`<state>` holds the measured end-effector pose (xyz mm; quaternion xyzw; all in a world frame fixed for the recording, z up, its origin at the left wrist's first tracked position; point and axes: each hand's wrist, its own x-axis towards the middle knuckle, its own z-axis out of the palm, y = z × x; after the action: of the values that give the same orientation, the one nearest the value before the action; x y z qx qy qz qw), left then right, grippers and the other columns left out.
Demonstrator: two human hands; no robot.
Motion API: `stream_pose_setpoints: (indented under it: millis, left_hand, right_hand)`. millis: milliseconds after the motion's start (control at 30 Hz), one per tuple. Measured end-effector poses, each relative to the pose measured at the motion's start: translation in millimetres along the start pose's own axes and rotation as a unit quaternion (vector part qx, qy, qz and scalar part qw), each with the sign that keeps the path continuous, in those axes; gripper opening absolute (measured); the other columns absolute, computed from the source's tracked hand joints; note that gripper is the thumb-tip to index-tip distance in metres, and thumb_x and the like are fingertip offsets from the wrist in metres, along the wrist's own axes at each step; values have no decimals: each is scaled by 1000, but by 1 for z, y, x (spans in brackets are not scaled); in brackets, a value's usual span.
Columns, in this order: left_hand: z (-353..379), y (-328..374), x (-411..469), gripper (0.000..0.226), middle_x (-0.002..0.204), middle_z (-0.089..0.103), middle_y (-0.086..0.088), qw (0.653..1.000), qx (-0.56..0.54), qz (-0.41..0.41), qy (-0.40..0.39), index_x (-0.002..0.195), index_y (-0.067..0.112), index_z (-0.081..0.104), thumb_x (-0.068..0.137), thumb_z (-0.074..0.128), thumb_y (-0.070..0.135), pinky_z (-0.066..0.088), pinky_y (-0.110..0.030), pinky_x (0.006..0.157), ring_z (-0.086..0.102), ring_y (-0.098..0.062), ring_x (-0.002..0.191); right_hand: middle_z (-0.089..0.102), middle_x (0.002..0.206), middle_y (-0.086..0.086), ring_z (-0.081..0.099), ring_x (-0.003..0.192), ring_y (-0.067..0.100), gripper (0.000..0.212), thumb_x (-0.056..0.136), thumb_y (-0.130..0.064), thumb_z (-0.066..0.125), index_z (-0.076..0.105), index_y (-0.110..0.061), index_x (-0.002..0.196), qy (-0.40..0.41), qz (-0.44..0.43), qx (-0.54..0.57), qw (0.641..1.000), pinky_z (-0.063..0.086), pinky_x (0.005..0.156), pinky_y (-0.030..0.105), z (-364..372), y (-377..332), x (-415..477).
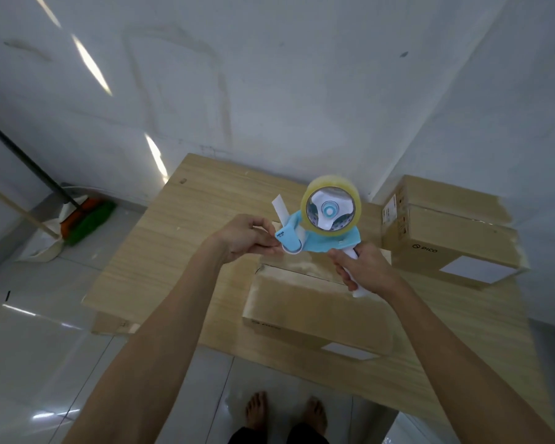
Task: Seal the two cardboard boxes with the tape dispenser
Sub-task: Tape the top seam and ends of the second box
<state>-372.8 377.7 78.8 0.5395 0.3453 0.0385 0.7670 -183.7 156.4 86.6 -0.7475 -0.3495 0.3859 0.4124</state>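
Observation:
A blue tape dispenser [326, 232] with a clear tape roll is held up in the air above the near cardboard box [314, 310]. My right hand [364, 267] grips its white handle. My left hand [249, 235] pinches the dispenser's front end near the roller, where the tape comes out. The near box lies on the wooden table [189, 238] with its top flaps down and a seam showing. A second cardboard box [446, 232] with a white label sits at the table's right, against the wall.
A broom and dustpan [77, 222] lean at the wall on the left, with a dark pole slanting above them. The white wall stands close behind the table. My bare feet [285, 411] are on the glossy tiled floor at the table's near edge.

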Motion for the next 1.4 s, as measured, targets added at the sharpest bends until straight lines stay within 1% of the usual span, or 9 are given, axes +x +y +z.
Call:
stream_pose_setpoints:
  millis: [133, 300, 500, 600, 700, 867, 1000, 1167, 1400]
  left_hand:
    - [-5, -7, -2, 13, 103, 71, -35, 996, 49, 61, 42, 95, -5, 65, 87, 67, -15, 64, -39, 79, 72, -42, 92]
    - [-4, -19, 9, 22, 82, 74, -15, 971, 162, 161, 75, 97, 9, 61, 85, 73, -5, 57, -31, 81, 69, -16, 79]
    - [9, -39, 22, 23, 89, 74, -24, 974, 163, 134, 81, 96, 11, 58, 80, 71, 1, 52, -39, 79, 65, -23, 81]
    - [6, -52, 26, 23, 92, 77, -17, 976, 141, 120, 119, 91, 13, 60, 82, 74, -3, 56, -43, 81, 71, -22, 87]
    - [13, -66, 19, 26, 87, 78, -3, 971, 123, 116, 169, 90, 7, 60, 79, 83, 1, 59, -35, 78, 72, -9, 84]
    - [50, -96, -2, 25, 79, 74, -1, 931, 146, 142, 302, 81, 16, 58, 80, 81, 7, 56, -28, 71, 73, -10, 77]
    - [61, -97, -1, 20, 76, 75, 4, 918, 116, 114, 363, 81, 20, 62, 80, 81, 13, 56, -29, 71, 71, -7, 73]
    - [40, -56, 1, 23, 74, 76, -3, 952, 49, 74, 292, 87, 11, 65, 77, 86, 7, 50, -19, 58, 70, -6, 66]
    - [-8, -29, -11, 24, 91, 73, -31, 986, 106, 62, 111, 81, 8, 61, 81, 78, -8, 54, -43, 78, 76, -30, 75]
  right_hand:
    - [57, 57, 24, 52, 45, 27, 62, 88, -53, 67, 57, 4, 67, 13, -20, -14, 1000, 47, 49, 32, 16, -5, 1]
    - [69, 58, 7, 66, 56, 18, 54, 98, -45, 61, 65, -7, 59, 124, 30, -19, 992, 49, 65, 31, 58, 2, -22]
    - [70, 59, -7, 66, 60, 2, 43, 98, -44, 61, 70, -16, 67, 234, 90, 42, 967, 46, 62, 23, 95, 17, -43]
    - [69, 62, -2, 65, 58, 1, 39, 95, -45, 64, 69, -12, 75, 210, 77, 21, 975, 46, 58, 25, 82, 24, -28]
    - [73, 63, 5, 69, 60, 12, 48, 94, -47, 65, 71, -7, 68, 133, 56, -9, 990, 53, 65, 28, 51, 30, -3]
    - [74, 62, 3, 69, 61, 12, 50, 95, -45, 65, 73, -9, 61, -11, 0, -121, 993, 49, 65, 18, 7, 19, 46]
    - [73, 62, -1, 66, 59, 6, 50, 95, -48, 64, 74, -13, 61, -52, -35, -201, 978, 41, 60, 7, -12, 6, 73]
    - [70, 60, 3, 66, 57, 17, 51, 92, -50, 67, 69, -11, 59, -10, -49, -154, 987, 49, 60, 19, -10, 15, 58]
    - [65, 55, 6, 62, 48, 18, 46, 91, -47, 70, 63, -9, 67, 28, -55, -93, 994, 49, 50, 27, 22, 13, 1]
